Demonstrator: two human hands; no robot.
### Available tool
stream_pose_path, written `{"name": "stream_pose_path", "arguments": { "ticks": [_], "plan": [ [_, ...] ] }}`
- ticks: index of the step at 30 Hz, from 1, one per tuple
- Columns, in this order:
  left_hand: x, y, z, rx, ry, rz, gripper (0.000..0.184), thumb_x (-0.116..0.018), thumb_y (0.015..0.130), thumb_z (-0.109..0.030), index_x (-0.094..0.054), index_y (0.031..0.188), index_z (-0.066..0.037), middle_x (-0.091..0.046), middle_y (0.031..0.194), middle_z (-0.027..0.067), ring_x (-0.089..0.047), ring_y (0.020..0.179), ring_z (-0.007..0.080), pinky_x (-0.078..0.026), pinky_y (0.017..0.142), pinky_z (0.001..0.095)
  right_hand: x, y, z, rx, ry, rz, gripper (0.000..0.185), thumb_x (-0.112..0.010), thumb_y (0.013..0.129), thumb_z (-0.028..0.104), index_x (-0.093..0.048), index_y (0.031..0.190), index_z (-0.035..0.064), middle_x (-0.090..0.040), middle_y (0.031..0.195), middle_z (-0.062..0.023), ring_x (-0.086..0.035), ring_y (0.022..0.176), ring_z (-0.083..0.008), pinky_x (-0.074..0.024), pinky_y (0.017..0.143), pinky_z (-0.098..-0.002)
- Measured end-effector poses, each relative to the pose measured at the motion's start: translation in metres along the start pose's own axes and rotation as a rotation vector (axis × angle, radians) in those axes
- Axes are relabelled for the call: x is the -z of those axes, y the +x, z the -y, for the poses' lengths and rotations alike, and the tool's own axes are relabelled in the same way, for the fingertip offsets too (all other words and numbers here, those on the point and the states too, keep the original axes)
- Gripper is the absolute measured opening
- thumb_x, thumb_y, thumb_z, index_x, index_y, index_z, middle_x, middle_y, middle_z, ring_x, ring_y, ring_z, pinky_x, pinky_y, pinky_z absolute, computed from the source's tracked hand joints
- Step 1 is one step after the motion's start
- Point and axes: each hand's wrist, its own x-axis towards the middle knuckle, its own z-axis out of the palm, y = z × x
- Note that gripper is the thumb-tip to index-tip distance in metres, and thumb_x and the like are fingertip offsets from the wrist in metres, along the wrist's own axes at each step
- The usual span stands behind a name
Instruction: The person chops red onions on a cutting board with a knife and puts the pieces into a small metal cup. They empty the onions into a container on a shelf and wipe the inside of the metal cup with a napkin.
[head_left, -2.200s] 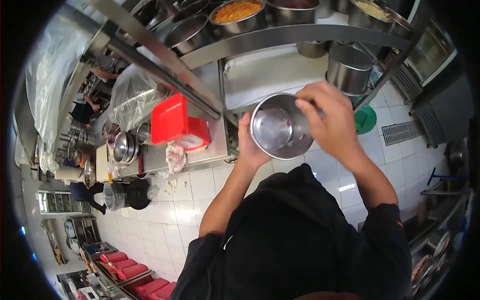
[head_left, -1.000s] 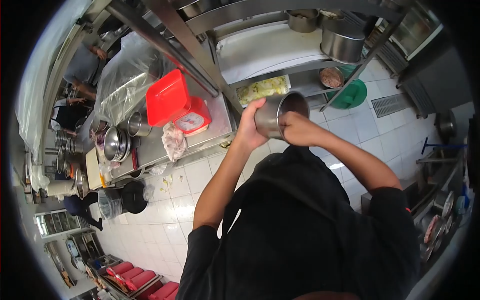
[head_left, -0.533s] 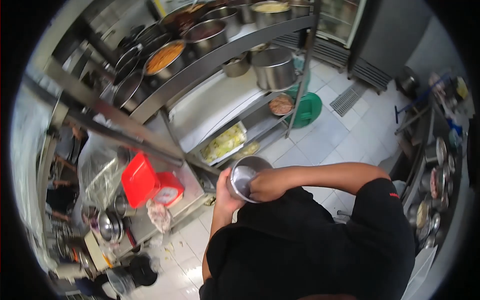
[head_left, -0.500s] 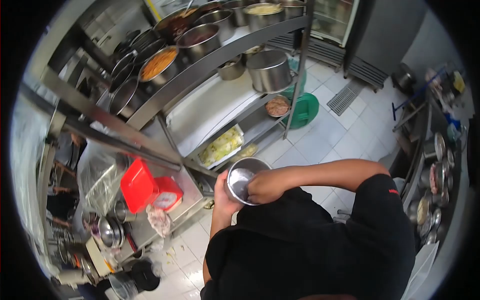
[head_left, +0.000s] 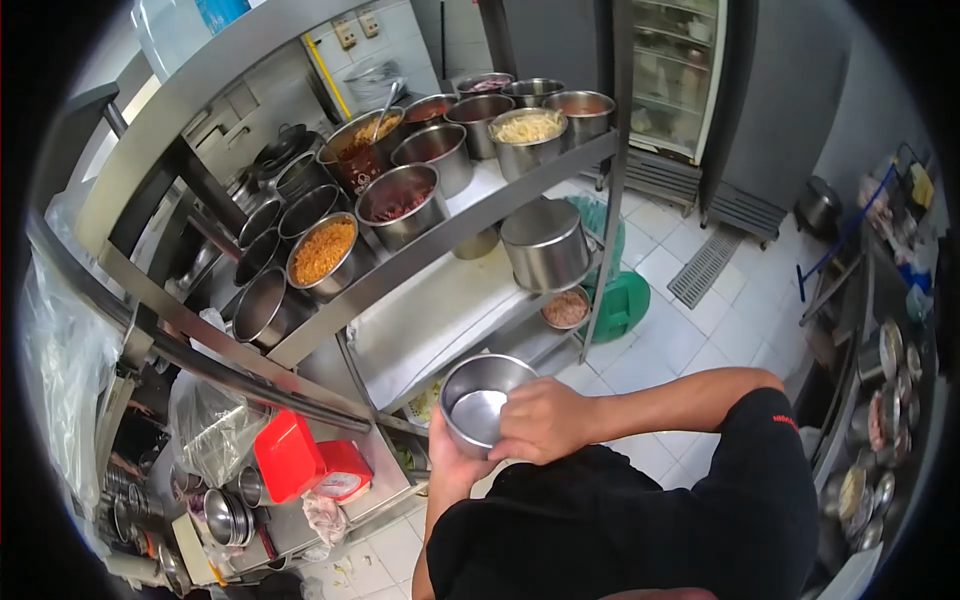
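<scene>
Holding s/s pot [head_left: 482,404], mouth up, btwn L hand [head_left: 453,456], wrapped round its L side, & R hand [head_left: 545,418], half-curled at R rim (can't tell if gripping anything); red scale [head_left: 300,462] on table [head_left: 388,465] to L of hands, shelf [head_left: 435,243] w/ food pots [head_left: 326,252] beyond them.

Pot [head_left: 474,408] before shelves [head_left: 430,320] (scale [head_left: 340,472] left).

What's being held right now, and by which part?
A metal pot: the left hand holds its outer wall, on the left side. The right hand is at the rim; can't tell if it grips too.
</scene>
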Motion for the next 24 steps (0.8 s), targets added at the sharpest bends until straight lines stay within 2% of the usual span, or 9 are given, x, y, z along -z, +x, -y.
{"name": "stream_pose_path", "arguments": {
  "ticks": [6,8,10,12,17,20,22,23,24],
  "plan": [
    [-0.014,0.063,0.0,0.15,-0.299,0.64,0.072,-0.046,0.086,-0.064,-0.045,0.138,-0.014,-0.047,0.139,0.0143,-0.046,0.126,0.0384,-0.035,0.099,0.0668,0.064,0.039,-0.054,-0.144,0.127,-0.273,0.027,-0.067,0.081,0.006,-0.05,0.06,0.0026,-0.047,0.052,-0.0099,-0.047,0.044,-0.0249,-0.0347,0.043,-0.0365],
    [-0.047,0.053,-0.003,-0.005,-0.11,0.441,0.071,-0.043,0.086,-0.065,-0.048,0.136,-0.015,-0.049,0.138,0.0128,-0.047,0.125,0.036,-0.037,0.102,0.0598,0.112,0.089,-0.085,0.199,-0.413,-0.462,0.012,-0.062,0.087,0.009,-0.062,0.076,0.0037,-0.051,0.057,-0.0079,-0.048,0.045,-0.0237,-0.0346,0.043,-0.0353],
    [-0.071,0.049,0.003,-0.193,0.002,0.192,0.07,-0.042,0.087,-0.064,-0.049,0.135,-0.015,-0.05,0.137,0.012,-0.048,0.125,0.0346,-0.038,0.103,0.0561,0.161,0.147,-0.13,0.227,-0.552,-0.543,0.011,-0.058,0.089,0.011,-0.062,0.082,0.0033,-0.054,0.064,-0.0097,-0.05,0.052,-0.0267,-0.0369,0.049,-0.0382],
    [-0.059,0.065,0.004,-0.063,-0.307,0.4,0.067,-0.041,0.088,-0.063,-0.051,0.133,-0.014,-0.052,0.135,0.0109,-0.05,0.124,0.0326,-0.039,0.104,0.0522,0.206,0.204,-0.197,0.145,-0.716,-0.562,0.014,-0.054,0.09,0.014,-0.062,0.088,0.0029,-0.056,0.071,-0.0115,-0.053,0.059,-0.0297,-0.0392,0.055,-0.0411],
    [-0.075,0.077,0.005,-0.203,-0.407,0.54,0.06,-0.041,0.089,-0.056,-0.056,0.127,-0.012,-0.058,0.127,0.0107,-0.056,0.116,0.0325,-0.043,0.101,0.0526,0.276,0.292,-0.435,-0.299,-1.1,-0.095,0.027,-0.045,0.093,0.021,-0.061,0.102,0.0019,-0.063,0.087,-0.0159,-0.059,0.077,-0.0372,-0.0451,0.071,-0.0483],
    [-0.101,0.069,-0.001,-0.227,-0.418,0.629,0.056,-0.044,0.088,-0.051,-0.059,0.121,-0.009,-0.063,0.12,0.0113,-0.06,0.109,0.0315,-0.045,0.098,0.0505,0.275,0.319,-0.575,-0.079,-1.299,0.118,0.036,-0.04,0.095,0.026,-0.061,0.111,0.0012,-0.067,0.097,-0.0186,-0.062,0.087,-0.0416,-0.0486,0.08,-0.0526],
    [-0.097,0.071,-0.004,-0.268,-0.431,0.629,0.057,-0.044,0.087,-0.05,-0.059,0.122,-0.007,-0.063,0.12,0.0129,-0.06,0.109,0.0306,-0.046,0.097,0.048,0.259,0.312,-0.504,-0.579,-0.927,0.104,0.053,-0.036,0.097,0.044,-0.058,0.121,0.0014,-0.056,0.126,-0.0259,-0.05,0.121,-0.0416,-0.0428,0.1,-0.048],
    [-0.095,0.071,-0.002,-0.28,-0.434,0.612,0.057,-0.044,0.087,-0.049,-0.059,0.122,-0.007,-0.063,0.119,0.0132,-0.06,0.109,0.0306,-0.046,0.097,0.0476,0.266,0.323,-0.507,-0.509,-1.032,0.243,0.052,-0.044,0.094,0.045,-0.06,0.117,0.0012,-0.055,0.128,-0.0258,-0.048,0.124,-0.0393,-0.0425,0.1,-0.0465],
    [-0.093,0.074,0.0,-0.291,-0.437,0.604,0.057,-0.044,0.087,-0.049,-0.059,0.122,-0.007,-0.063,0.119,0.0135,-0.06,0.11,0.0305,-0.046,0.097,0.0472,0.263,0.311,-0.46,-0.486,-0.884,0.019,0.047,-0.052,0.091,0.04,-0.062,0.112,-0.0001,-0.057,0.124,-0.0255,-0.053,0.118,-0.0386,-0.0446,0.097,-0.0464]
  ]
}}
